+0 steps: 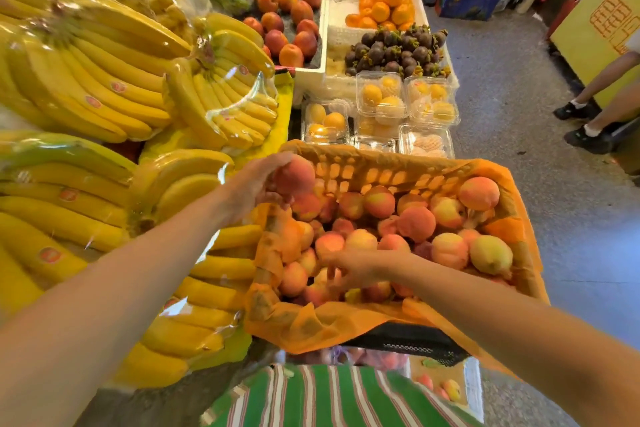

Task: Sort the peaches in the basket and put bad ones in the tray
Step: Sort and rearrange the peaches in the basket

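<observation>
Nearest, a striped top (332, 399) fills bottom centre, cut off by the frame. Just right of it the tray (473, 381) shows only a white rim and a corner w/ a few peaches (452, 388) in it; the rest is hidden under the basket (408, 343) and the R forearm. Basket's black mesh wall shows on the near side only, since an orange liner (311, 322) drapes over the rims. Bananas (104, 80) press against the basket's left edge, no gap there; open floor (554, 184) runs along its right edge. R hand (356, 269) is down in the pile (415, 224) at near-left, fingers curled among fruit and blurred, so can't tell if it grips one. L hand (254, 185) is up over the far-left corner, fingers wrapped round one peach (294, 177), clear of the pile. Hands well apart. Beyond the far rim: clear boxes (381, 97), mangosteens (398, 48), oranges (384, 3). A person's legs (595, 90) are cut off at the right edge.
</observation>
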Motion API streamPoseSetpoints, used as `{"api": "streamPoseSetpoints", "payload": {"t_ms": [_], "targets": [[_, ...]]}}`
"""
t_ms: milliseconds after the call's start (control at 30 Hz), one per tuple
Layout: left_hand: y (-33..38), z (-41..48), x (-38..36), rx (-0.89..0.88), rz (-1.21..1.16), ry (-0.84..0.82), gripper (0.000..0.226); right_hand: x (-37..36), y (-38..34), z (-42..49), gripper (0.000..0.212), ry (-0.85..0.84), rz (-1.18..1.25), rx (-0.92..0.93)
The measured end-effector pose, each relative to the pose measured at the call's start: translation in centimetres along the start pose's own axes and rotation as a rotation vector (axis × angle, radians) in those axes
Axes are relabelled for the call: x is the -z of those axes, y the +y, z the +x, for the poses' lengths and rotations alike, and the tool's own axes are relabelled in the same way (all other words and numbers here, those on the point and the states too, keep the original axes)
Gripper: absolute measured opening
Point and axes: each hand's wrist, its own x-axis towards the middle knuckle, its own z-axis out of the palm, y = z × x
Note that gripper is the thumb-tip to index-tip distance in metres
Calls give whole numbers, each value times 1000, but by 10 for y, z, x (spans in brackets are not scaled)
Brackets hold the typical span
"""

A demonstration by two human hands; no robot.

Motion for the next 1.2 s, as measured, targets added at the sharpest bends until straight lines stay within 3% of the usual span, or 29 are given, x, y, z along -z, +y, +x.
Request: {"api": "streamPoseSetpoints", "payload": {"t_ms": [100,333,567,733,900,1067,1200], "targets": [[-5,-9,3,13,20,20,45,-7,-8,17,47,-62,-76,-32],[-13,-16,4,30,32,-86,27,-13,-13,25,42,2,1,-66],[-11,-12,3,103,-117,-157,61,19,5,-14,43,99,560,-58],[-3,-9,-5,127,-323,-241,52,34,18,-48,51,202,991,87],[1,-4,-20,100,-350,-282,56,30,19,-68,54,225,1319,142],[4,1,-33,104,-401,-349,51,30,16,-85,43,274,1542,44],[6,3,-45,133,-453,-390,50,31,22,-92,51,343,1557,9]]}}
